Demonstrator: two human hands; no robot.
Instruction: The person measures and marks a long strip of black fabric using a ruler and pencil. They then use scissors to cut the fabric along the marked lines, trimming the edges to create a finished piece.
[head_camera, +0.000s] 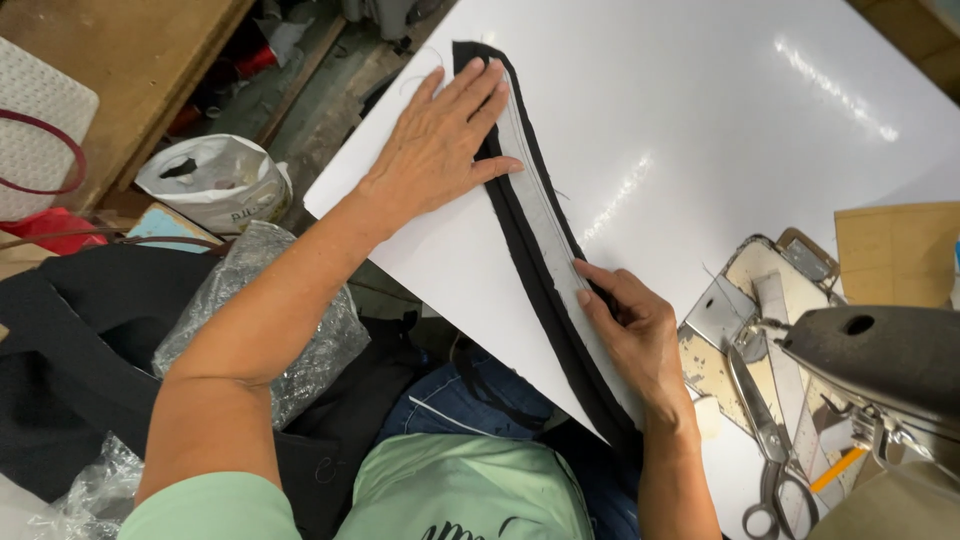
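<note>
A long curved strip of black fabric (523, 240) with a pale lining band (540, 205) along it lies on a white table (700, 110). My left hand (445, 135) lies flat, fingers spread, on the strip's far end. My right hand (630, 325) presses the strip's near part with fingertips on the pale band, fingers curled.
A heavy grey iron (885, 355) rests at the right beside scissors (765, 430), a worn metal plate (740, 300) and a brown card sheet (895, 250). Black cloth (60, 350) and clear plastic wrap (300, 350) lie at left; a white bag (215, 180) sits on the floor.
</note>
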